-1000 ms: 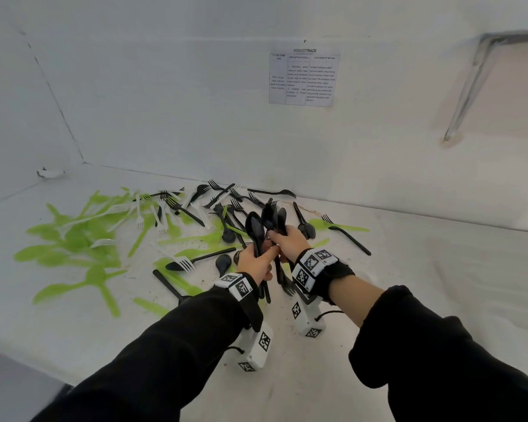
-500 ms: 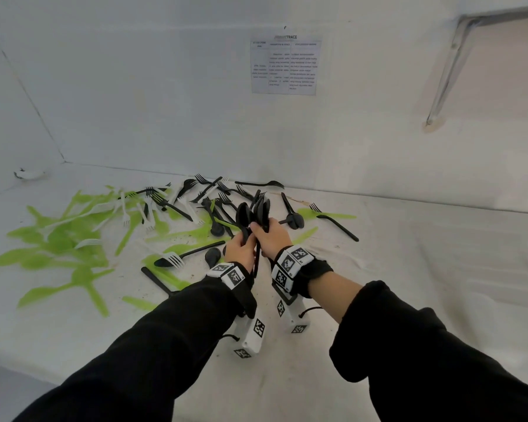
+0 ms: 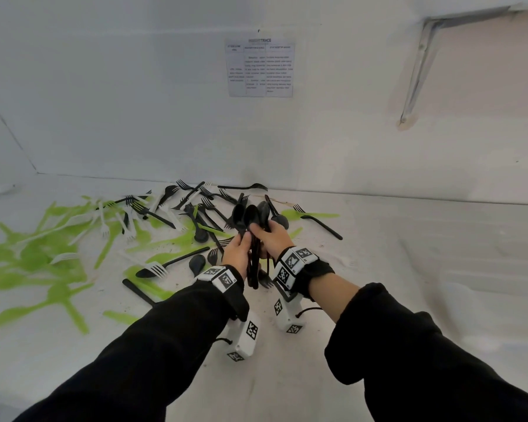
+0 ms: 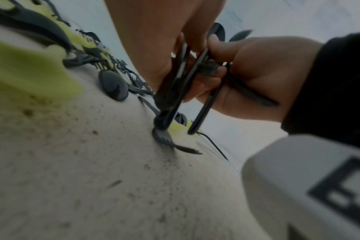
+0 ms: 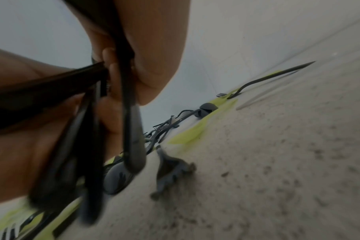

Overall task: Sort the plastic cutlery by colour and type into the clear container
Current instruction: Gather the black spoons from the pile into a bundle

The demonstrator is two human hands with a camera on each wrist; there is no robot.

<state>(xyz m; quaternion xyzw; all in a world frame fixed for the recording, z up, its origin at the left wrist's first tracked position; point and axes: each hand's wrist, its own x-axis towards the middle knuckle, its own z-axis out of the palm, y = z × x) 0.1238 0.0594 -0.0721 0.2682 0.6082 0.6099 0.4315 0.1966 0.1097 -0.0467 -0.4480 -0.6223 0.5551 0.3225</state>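
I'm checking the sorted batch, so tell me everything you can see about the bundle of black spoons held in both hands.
The bundle of black spoons is several glossy black plastic pieces gathered together, bowls up and fanned, handles pointing down toward the white table. The left hand and right hand both grip it around the handles. It is held above the scattered pile, not resting on it. The exact count is unclear.

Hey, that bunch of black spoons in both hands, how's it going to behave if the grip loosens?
The black spoons look thin and smooth, so they would probably slide past each other. Their handles already splay apart below the left hand and right hand, so the bunch likely fans out rather than staying stacked. They seem light; a fall onto the table should not hurt them.
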